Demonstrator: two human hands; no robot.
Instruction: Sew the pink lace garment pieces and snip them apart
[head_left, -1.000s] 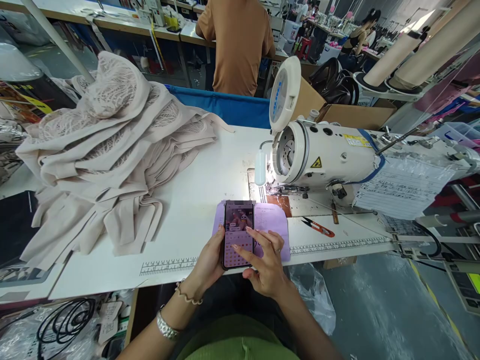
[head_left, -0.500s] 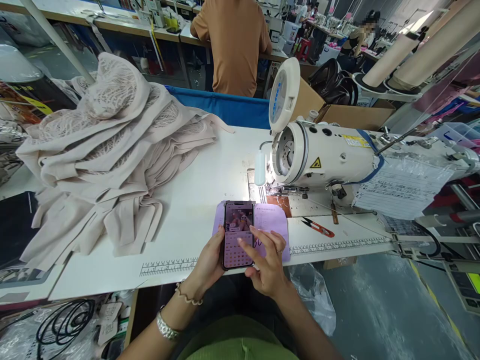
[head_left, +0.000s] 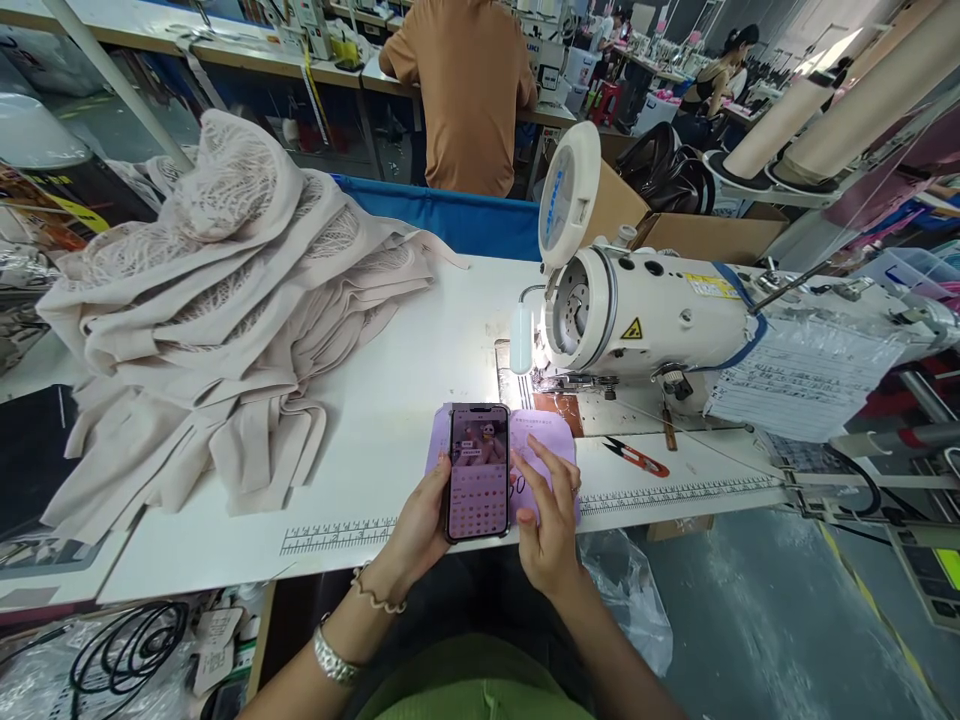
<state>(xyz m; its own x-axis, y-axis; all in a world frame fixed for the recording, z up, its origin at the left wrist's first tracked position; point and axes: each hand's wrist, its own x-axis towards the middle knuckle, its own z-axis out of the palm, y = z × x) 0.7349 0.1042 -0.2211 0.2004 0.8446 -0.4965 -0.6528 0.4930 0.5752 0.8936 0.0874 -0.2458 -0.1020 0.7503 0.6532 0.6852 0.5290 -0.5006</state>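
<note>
My left hand [head_left: 421, 522] holds a dark-framed phone [head_left: 478, 472] upright by its left side, thumb along the edge. The lit screen shows a picture above rows of small icons. Just right of the phone is my right hand [head_left: 551, 515], its fingers apart and holding nothing, over a purple sheet [head_left: 559, 432]. That sheet lies on the white table and shows on both sides of the phone. Behind the phone stands a white sewing machine [head_left: 645, 305].
A heap of beige lace-trimmed fabric [head_left: 225, 300] covers the table's left part. Red-handled snips [head_left: 637, 456] lie to the right, near a printed ruler [head_left: 675, 494]. A person in a brown shirt [head_left: 469, 95] sits beyond the blue cloth [head_left: 442, 215].
My right hand has moved right, off the phone's screen, and its fingers have spread. The phone stays in my left hand.
</note>
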